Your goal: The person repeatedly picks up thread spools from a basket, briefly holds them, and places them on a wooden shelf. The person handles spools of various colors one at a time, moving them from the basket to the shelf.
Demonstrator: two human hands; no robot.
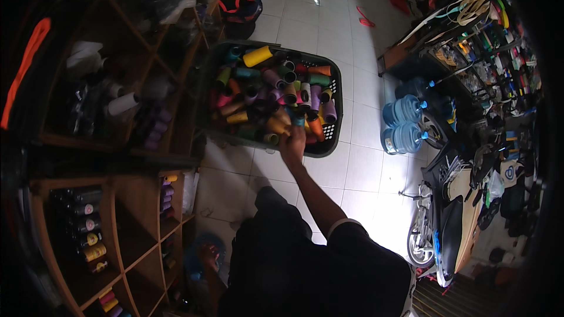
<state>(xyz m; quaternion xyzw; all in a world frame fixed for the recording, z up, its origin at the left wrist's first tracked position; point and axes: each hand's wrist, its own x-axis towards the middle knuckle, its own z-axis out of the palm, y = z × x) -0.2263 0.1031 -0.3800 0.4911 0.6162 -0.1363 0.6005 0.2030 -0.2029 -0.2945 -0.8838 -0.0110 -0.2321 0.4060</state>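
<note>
A dark plastic basket [320, 148] full of thread spools in many colours stands on the floor in front of me. My right hand [292, 142] reaches over its near rim, fingers curled at the end of a tan thread spool [278, 123]. Close by that hand lie a teal spool [298, 120] and an orange spool [316, 128]. Low on the left, in shadow, my left hand [208, 255] hangs next to a round blue thing [202, 242] whose kind I cannot make out. The fingers of that hand are too dim to read.
Wooden shelving [120, 229] with spools in its compartments runs along the left. To the right, blue water jugs [405, 132] lie stacked beside a motorbike [432, 223]. A crowded rack [470, 47] stands at the far right. Pale tiles [364, 176] cover the floor.
</note>
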